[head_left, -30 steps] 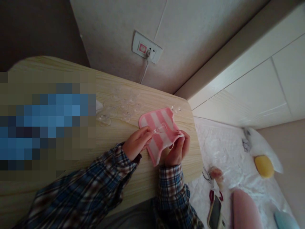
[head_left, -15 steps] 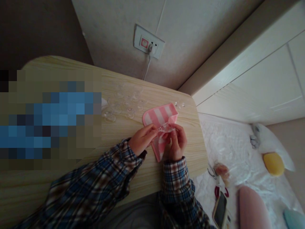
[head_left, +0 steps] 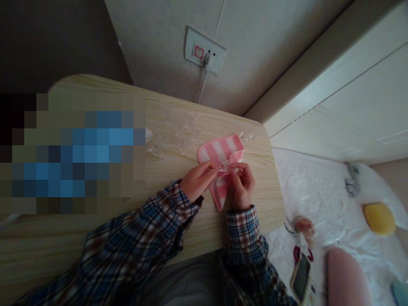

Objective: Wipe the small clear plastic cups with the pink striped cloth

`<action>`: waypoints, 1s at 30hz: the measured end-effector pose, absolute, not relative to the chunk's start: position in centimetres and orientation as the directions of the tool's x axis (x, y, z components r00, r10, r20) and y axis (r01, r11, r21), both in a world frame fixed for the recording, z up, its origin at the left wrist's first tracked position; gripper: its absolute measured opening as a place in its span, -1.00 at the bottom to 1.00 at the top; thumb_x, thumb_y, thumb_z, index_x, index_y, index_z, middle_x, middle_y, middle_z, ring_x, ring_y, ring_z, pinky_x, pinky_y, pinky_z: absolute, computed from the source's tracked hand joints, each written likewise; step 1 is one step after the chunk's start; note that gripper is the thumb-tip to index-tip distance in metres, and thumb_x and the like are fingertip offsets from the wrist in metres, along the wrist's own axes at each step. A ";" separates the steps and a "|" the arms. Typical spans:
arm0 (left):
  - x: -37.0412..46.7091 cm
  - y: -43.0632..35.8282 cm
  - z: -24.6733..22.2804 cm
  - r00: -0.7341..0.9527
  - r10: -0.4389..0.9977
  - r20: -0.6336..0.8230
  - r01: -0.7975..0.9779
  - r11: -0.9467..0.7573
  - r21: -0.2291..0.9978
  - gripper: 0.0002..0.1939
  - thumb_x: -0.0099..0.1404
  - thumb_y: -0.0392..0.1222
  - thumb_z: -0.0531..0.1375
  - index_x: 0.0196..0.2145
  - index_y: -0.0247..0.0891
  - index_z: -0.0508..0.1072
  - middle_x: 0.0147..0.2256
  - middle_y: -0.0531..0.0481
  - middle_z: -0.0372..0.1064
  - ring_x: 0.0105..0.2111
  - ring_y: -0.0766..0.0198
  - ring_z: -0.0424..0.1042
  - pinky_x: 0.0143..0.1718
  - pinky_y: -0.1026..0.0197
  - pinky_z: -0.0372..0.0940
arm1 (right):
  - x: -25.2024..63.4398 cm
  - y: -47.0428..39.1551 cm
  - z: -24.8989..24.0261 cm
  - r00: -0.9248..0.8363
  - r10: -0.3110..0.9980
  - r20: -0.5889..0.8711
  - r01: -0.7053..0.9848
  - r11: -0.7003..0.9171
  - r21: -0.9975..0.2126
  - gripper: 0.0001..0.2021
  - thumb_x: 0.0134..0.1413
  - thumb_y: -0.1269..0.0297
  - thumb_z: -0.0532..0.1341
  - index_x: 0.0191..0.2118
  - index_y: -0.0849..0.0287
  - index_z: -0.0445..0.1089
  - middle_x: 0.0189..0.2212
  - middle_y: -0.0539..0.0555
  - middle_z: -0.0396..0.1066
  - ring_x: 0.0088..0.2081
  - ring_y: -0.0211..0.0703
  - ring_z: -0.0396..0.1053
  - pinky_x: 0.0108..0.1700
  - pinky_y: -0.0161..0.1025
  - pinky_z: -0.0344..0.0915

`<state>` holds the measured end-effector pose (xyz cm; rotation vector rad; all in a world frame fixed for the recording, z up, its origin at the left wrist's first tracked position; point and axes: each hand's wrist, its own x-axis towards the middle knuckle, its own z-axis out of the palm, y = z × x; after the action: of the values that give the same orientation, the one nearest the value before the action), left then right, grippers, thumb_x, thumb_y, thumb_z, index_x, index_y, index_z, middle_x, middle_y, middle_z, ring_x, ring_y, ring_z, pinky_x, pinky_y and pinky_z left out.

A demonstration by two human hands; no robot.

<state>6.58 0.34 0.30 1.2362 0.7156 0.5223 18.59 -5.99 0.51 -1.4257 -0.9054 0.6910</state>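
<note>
A cloth (head_left: 219, 158) lies on a table (head_left: 197, 229), toward its right end. Small clear pieces (head_left: 178, 136) sit on the table at the cloth's 10 o'clock. A wall socket (head_left: 205, 55) is at 12 o'clock, a phone (head_left: 300, 278) at 4 o'clock.

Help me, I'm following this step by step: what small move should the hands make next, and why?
Probably press the clear clip down onto the folded pink cloth. Left hand and right hand both pinch it at the fold, so the clip looks only partly seated.
</note>
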 end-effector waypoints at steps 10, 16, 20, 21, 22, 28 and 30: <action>6.6 0.3 -0.1 0.661 0.730 -0.174 0.014 0.219 0.976 -0.77 0.19 -0.07 0.00 -0.51 -0.27 0.18 -0.69 0.20 -0.06 -0.71 0.50 -0.08 -0.70 0.43 -0.13 | 18.2 -5.9 0.8 0.549 0.830 0.100 0.016 0.109 -0.994 -0.70 -0.02 0.34 0.10 -0.10 0.10 0.13 -0.61 -0.11 0.24 -0.67 -0.41 0.05 -0.61 -0.43 -0.05; 6.5 0.5 -0.1 0.626 0.768 -0.134 0.067 0.119 0.991 -0.79 0.19 -0.10 -0.01 -0.51 -0.27 0.19 -0.67 0.20 -0.05 -0.71 0.49 -0.05 -0.69 0.41 -0.12 | 18.4 -5.9 0.7 0.610 0.787 0.098 -0.009 0.131 -0.991 -0.73 -0.03 0.32 0.07 -0.14 0.11 0.13 -0.63 -0.09 0.24 -0.67 -0.39 0.07 -0.63 -0.43 -0.07; 6.4 0.6 0.2 0.613 0.784 -0.101 0.115 0.039 0.993 -0.78 0.19 -0.10 -0.01 -0.52 -0.27 0.19 -0.68 0.19 -0.02 -0.69 0.47 0.00 -0.67 0.40 -0.09 | 18.4 -5.9 0.7 0.558 0.827 0.070 -0.086 0.142 -0.986 -0.74 -0.03 0.31 0.07 -0.14 0.10 0.14 -0.64 -0.10 0.22 -0.69 -0.41 -0.01 -0.65 -0.43 -0.13; 6.3 0.6 0.3 0.610 0.786 -0.096 0.124 0.026 0.992 -0.78 0.19 -0.10 -0.01 -0.52 -0.27 0.19 -0.69 0.20 -0.02 -0.69 0.47 0.00 -0.67 0.39 -0.09 | 18.4 -5.9 0.7 0.542 0.838 0.062 -0.103 0.140 -0.985 -0.75 -0.03 0.30 0.07 -0.15 0.09 0.15 -0.64 -0.10 0.22 -0.69 -0.41 -0.01 -0.65 -0.43 -0.14; 6.3 0.6 0.3 0.610 0.787 -0.092 0.130 0.015 0.991 -0.78 0.19 -0.10 -0.01 -0.52 -0.27 0.19 -0.69 0.20 -0.01 -0.69 0.47 0.01 -0.67 0.39 -0.08 | 18.5 -5.9 0.7 0.529 0.847 0.053 -0.116 0.134 -0.984 -0.76 -0.03 0.29 0.07 -0.16 0.09 0.15 -0.64 -0.10 0.21 -0.69 -0.42 -0.02 -0.66 -0.43 -0.15; 6.3 0.6 0.5 0.610 0.790 -0.064 0.135 -0.024 0.991 -0.79 0.19 -0.12 -0.02 -0.53 -0.26 0.19 -0.69 0.19 0.00 -0.68 0.45 0.03 -0.65 0.37 -0.07 | 18.8 -5.9 0.4 0.535 0.844 0.040 -0.075 0.094 -0.993 -0.78 0.08 0.19 -0.01 -0.18 0.12 0.21 -0.66 -0.11 0.13 -0.71 -0.43 -0.09 -0.67 -0.42 -0.18; 6.3 0.6 0.5 0.608 0.792 -0.060 0.144 -0.036 0.989 -0.79 0.20 -0.11 -0.02 -0.53 -0.26 0.19 -0.69 0.19 0.00 -0.67 0.44 0.04 -0.65 0.37 -0.07 | 18.8 -5.8 0.4 0.538 0.841 0.052 -0.066 0.103 -0.992 -0.78 0.10 0.20 -0.03 -0.20 0.14 0.24 -0.66 -0.11 0.14 -0.71 -0.44 -0.11 -0.67 -0.42 -0.19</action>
<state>6.33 0.62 0.50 1.5472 0.8134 0.6263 18.79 -5.83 0.36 -1.3009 -0.7617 0.7748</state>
